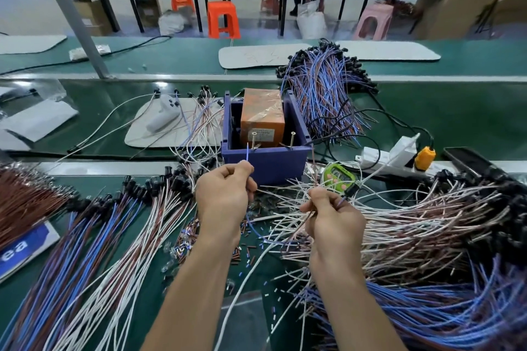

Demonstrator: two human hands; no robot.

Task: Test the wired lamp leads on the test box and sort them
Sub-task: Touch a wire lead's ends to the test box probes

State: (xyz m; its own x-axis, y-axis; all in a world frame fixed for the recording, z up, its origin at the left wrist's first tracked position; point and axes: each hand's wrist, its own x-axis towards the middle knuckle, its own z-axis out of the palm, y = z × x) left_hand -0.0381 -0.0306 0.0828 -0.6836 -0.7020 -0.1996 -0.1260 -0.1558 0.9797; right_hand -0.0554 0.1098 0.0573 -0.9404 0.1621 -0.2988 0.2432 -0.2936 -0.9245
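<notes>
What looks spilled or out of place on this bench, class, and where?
Small cut insulation bits lie scattered on the bench between the left hand, pinching a blue lead, and right hand, looking like spilled litter. A green timer sits half buried under loose leads beside the test box.

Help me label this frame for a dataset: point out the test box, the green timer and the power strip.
test box (pixel 265 164): head view, on its bare blue front wall.
green timer (pixel 339 176): head view, on its face.
power strip (pixel 373 156): head view, on its white body, left of the plugs.
</notes>
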